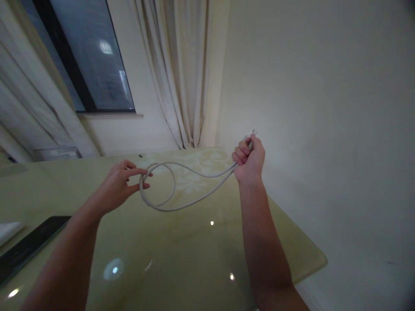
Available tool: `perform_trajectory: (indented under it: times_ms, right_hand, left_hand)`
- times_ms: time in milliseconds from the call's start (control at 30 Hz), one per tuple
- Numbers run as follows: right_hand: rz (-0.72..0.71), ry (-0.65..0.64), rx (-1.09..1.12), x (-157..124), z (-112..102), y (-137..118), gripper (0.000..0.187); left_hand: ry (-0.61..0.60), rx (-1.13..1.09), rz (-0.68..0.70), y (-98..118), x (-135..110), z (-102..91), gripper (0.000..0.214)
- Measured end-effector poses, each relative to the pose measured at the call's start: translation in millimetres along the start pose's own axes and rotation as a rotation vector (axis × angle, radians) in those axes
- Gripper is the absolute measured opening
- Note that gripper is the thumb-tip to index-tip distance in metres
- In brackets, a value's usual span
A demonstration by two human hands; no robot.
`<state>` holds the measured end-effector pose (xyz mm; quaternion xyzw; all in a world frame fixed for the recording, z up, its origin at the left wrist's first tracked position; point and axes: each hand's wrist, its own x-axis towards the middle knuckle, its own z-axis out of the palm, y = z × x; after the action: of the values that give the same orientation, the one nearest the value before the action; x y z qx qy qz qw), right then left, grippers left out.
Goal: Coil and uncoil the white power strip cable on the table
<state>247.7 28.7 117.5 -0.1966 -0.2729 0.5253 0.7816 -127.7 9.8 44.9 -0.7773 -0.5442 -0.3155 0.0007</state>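
A white power cord (181, 209) hangs in loops between my two hands above the glossy table. My right hand (249, 159) is wrapped round its plug end, and the metal prongs of the plug (252, 133) stick out above the fist. Two strands run from that fist toward the left. At the other end of the loop, my left hand (125, 183) has thumb and fingers on the cord, pinching it where it bends. The far end of the cord is hidden in the right fist or too small to make out.
The pale yellow-green table (181, 268) reaches to the wall (317, 129), with a rounded corner at right. A black flat object (29, 246) and a white item (9, 231) lie at left. Curtains (181, 65) and a window (94, 56) stand behind. A small dark bit (140, 156) lies near the back edge.
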Motion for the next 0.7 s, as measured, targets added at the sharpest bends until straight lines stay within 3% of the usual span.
perform_trajectory:
  times_ms: [267, 467, 567, 700]
  right_hand:
    - [0.016, 0.014, -0.02, -4.9, 7.1, 0.9, 0.034]
    - [-0.001, 0.012, -0.004, -7.7, 10.1, 1.7, 0.034]
    - [0.008, 0.003, -0.011, -7.6, 9.7, 2.1, 0.033]
    - [0.011, -0.004, -0.015, -7.3, 8.6, 3.3, 0.032]
  left_hand:
    - [-0.083, 0.186, -0.222, 10.9, -2.4, 4.7, 0.037]
    - [-0.086, 0.28, -0.332, 25.6, -1.8, 9.2, 0.049]
    - [-0.125, 0.044, -0.345, 23.6, -0.2, 9.7, 0.042]
    - [-0.097, -0.494, -0.51, 23.8, 1.1, 12.1, 0.034]
